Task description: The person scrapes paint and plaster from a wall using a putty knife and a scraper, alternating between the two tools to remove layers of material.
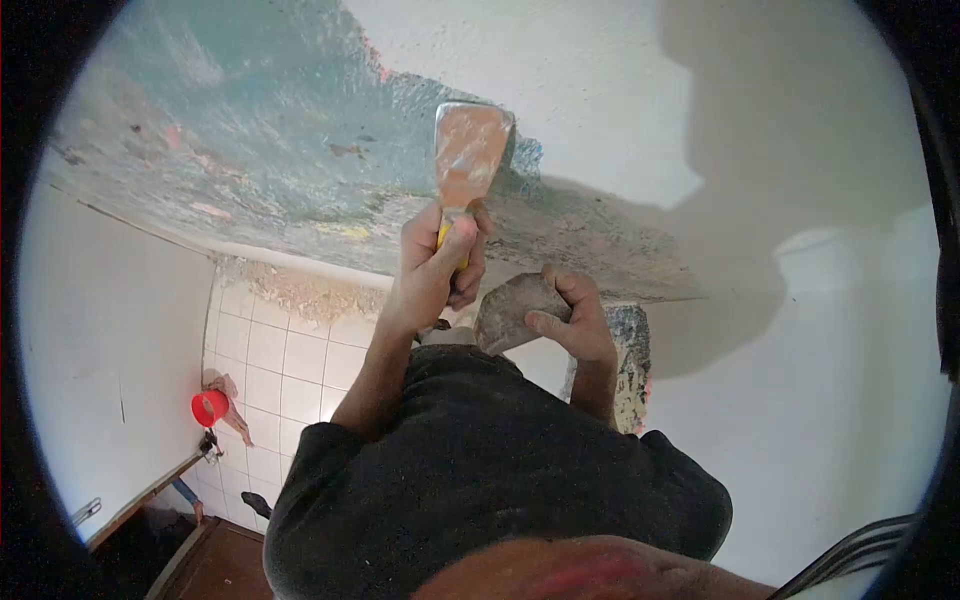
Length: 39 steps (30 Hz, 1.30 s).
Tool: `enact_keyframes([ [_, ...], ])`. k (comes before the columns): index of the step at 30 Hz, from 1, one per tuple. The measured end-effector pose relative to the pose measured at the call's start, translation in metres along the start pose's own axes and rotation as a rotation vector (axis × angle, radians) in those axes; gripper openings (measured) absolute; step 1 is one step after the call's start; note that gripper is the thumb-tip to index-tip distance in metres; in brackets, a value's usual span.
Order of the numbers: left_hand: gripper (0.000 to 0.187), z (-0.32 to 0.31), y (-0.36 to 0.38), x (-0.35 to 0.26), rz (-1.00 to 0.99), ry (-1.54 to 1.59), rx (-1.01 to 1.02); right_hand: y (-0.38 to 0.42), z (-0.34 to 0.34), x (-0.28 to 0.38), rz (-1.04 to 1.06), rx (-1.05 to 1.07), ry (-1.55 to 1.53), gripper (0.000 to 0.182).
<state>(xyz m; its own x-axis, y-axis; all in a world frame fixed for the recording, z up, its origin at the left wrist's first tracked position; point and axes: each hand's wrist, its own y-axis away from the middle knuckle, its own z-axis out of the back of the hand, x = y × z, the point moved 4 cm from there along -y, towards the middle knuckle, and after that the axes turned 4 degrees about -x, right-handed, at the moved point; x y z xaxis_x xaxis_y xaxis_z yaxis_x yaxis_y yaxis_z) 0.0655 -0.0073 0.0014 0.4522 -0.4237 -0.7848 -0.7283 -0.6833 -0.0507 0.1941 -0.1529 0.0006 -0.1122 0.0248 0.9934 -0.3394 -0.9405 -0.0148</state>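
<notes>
Scraper (472, 150) noted upright at the upper centre of the view, its broad, pale-smeared blade pointed away from the body and set over the border between the blue-green worn patch (250, 95) and the smooth white coat (570, 60); whether the surface is touched by the blade's edge cannot be told. The scraper's yellow handle is gripped by the left hand (432, 262), with the fingers curled closely round it and the thumb laid along the near side. A flat grey-brown piece (510, 312) with a rounded outline is held by the right hand (585, 325), lower and to the right of the scraper and well clear of its blade; it is pinched at its right side, thumb on the near face, fingers at the far edge, spread only by the width of the piece. Its material could not be determined. Both forearms are extended from a dark shirt (500, 460). At lower left, a red cup (209, 408) is seen beside a pinkish cloth (236, 418), near white tiles (300, 357).
</notes>
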Motion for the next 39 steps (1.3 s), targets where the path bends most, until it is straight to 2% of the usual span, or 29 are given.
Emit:
enact_keyframes([
  [2,0.029,-0.001,0.0,-0.001,0.002,0.003,0.01,-0.002,0.007,-0.002,0.074,0.009,0.122,0.028],
  [5,0.031,0.009,0.003,-0.007,0.002,-0.024,0.032,0.001,0.004,0.003,0.087,0.0,0.056,0.028],
  [8,0.033,0.009,-0.005,-0.008,-0.028,-0.047,0.029,0.0,-0.003,-0.002,0.012,-0.002,-0.037,0.026],
  [11,0.03,0.014,0.002,-0.015,0.023,-0.026,0.071,0.003,0.002,-0.001,0.124,-0.012,0.069,0.027],
  [14,0.028,0.012,-0.003,-0.016,0.026,-0.056,0.038,0.003,-0.004,0.005,-0.021,-0.042,-0.008,0.03],
  [17,0.026,0.013,-0.001,-0.017,0.02,-0.033,0.07,0.006,0.003,-0.003,0.031,0.021,0.052,0.026],
  [20,0.027,0.016,-0.003,-0.014,0.024,-0.075,0.065,0.009,0.001,-0.002,0.047,-0.047,0.01,0.027],
  [23,0.028,0.013,-0.004,-0.011,0.009,-0.083,0.061,0.007,-0.003,0.004,0.033,-0.03,0.055,0.03],
  [26,0.031,0.015,-0.002,-0.011,-0.024,-0.065,0.071,0.009,0.003,0.0,0.114,-0.012,0.095,0.027],
  [29,0.031,0.006,-0.004,-0.008,-0.027,-0.064,0.071,0.006,-0.002,0.003,0.014,-0.013,0.058,0.025],
  [39,0.031,0.004,-0.003,-0.006,-0.009,-0.007,0.094,0.009,-0.004,0.009,0.013,-0.013,0.052,0.026],
])
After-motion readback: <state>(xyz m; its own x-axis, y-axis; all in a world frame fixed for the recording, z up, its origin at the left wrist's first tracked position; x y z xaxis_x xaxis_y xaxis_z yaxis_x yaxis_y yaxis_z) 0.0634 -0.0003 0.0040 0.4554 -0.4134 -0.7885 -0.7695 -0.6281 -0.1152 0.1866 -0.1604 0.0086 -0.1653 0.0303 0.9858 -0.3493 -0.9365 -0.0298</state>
